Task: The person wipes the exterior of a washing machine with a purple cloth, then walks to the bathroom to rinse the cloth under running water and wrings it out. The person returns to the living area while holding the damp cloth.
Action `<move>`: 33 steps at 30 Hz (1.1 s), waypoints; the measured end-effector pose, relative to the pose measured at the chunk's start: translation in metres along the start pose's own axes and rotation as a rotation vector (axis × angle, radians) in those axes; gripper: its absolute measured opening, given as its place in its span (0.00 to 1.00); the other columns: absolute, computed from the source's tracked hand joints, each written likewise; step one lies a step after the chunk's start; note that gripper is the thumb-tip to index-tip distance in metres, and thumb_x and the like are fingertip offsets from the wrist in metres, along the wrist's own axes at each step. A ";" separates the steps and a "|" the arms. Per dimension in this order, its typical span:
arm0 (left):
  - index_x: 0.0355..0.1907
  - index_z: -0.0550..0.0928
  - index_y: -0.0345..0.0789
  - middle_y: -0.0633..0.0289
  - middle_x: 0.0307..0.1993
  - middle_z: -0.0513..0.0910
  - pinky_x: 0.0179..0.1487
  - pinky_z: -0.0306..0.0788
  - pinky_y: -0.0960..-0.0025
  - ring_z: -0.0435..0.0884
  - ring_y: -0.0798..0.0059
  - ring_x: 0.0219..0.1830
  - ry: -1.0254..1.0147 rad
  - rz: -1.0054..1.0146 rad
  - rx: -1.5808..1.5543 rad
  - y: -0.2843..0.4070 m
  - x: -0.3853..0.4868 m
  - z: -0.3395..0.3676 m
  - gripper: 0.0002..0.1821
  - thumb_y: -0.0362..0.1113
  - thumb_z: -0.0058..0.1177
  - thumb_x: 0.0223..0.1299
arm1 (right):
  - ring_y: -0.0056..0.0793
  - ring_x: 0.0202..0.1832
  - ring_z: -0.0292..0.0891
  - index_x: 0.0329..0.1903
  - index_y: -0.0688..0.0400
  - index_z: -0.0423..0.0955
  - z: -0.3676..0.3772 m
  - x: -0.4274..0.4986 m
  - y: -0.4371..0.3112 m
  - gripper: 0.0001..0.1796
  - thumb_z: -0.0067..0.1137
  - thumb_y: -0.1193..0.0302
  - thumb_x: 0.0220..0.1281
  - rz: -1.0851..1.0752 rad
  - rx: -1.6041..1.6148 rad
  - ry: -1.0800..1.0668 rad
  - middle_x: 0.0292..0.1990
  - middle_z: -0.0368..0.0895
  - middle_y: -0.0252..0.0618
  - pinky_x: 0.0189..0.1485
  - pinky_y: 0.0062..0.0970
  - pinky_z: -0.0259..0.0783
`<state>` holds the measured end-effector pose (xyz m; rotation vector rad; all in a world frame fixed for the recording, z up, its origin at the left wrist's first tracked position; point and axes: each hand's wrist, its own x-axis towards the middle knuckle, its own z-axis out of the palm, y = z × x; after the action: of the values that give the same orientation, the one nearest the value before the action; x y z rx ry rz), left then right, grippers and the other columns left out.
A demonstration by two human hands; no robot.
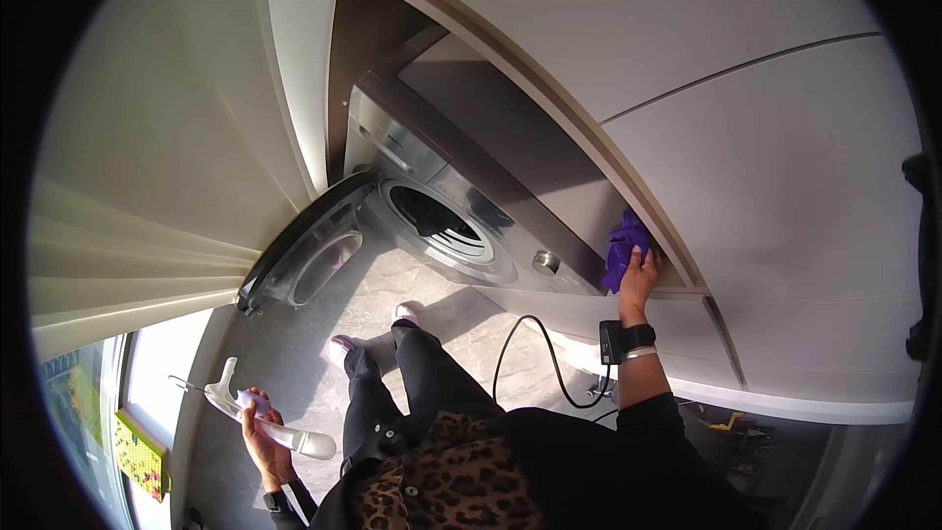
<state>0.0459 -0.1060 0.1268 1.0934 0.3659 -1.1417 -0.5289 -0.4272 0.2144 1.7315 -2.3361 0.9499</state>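
Note:
My left hand grips a pale plastic clothes hanger with a metal hook, and a small lavender object whose kind I cannot make out. At the right end of the cabinet niche, my right hand has its fingers on a crumpled purple item, apparently cloth. That item rests on or just over the ledge above the washing machine. The machine's round door hangs wide out to the left. Something dark lies inside the drum.
White cabinet panels rise at the right around the niche's wooden edge. Pale curtains hang close to the washer door. A black cable loops from my right wrist. Below are grey floor tiles and a window at lower left.

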 end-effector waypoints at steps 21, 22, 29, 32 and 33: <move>0.64 0.69 0.38 0.70 0.63 0.71 0.66 0.45 0.75 0.61 0.82 0.68 0.513 -0.158 0.307 -0.101 -0.011 -0.095 0.30 0.47 0.53 0.61 | 0.49 0.64 0.62 0.70 0.57 0.56 0.148 0.266 0.105 0.33 0.30 0.48 0.72 0.241 -0.408 -0.280 0.63 0.64 0.53 0.65 0.40 0.56; 0.65 0.68 0.39 0.70 0.64 0.70 0.66 0.44 0.73 0.60 0.81 0.68 0.524 -0.162 0.337 -0.108 -0.011 -0.093 0.32 0.49 0.53 0.60 | 0.48 0.64 0.60 0.70 0.57 0.56 0.151 0.280 0.108 0.33 0.30 0.48 0.72 0.237 -0.397 -0.291 0.64 0.63 0.53 0.66 0.40 0.55; 0.68 0.59 0.31 0.57 0.70 0.60 0.71 0.47 0.68 0.56 0.71 0.71 0.556 -0.350 0.395 -0.124 -0.004 -0.054 0.32 0.44 0.47 0.66 | 0.47 0.68 0.52 0.71 0.57 0.52 0.155 0.319 0.097 0.35 0.31 0.48 0.72 0.208 -0.329 -0.383 0.68 0.55 0.51 0.69 0.39 0.49; 0.67 0.62 0.33 0.61 0.68 0.63 0.70 0.45 0.67 0.57 0.73 0.71 0.533 -0.315 0.394 -0.125 0.001 -0.052 0.32 0.47 0.47 0.65 | 0.46 0.70 0.48 0.71 0.58 0.50 0.153 0.305 0.094 0.35 0.31 0.47 0.71 0.153 -0.313 -0.409 0.69 0.51 0.50 0.70 0.38 0.46; 0.67 0.64 0.36 0.64 0.66 0.65 0.69 0.44 0.68 0.58 0.76 0.70 0.518 -0.270 0.431 -0.125 0.004 -0.055 0.33 0.50 0.49 0.62 | 0.46 0.71 0.47 0.72 0.58 0.50 0.152 0.296 0.093 0.36 0.31 0.47 0.71 0.126 -0.303 -0.419 0.70 0.50 0.50 0.71 0.38 0.45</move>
<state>-0.0450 -0.0625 0.0353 1.7695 0.7084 -1.1933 -0.6737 -0.7379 0.1750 1.8087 -2.6876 0.2293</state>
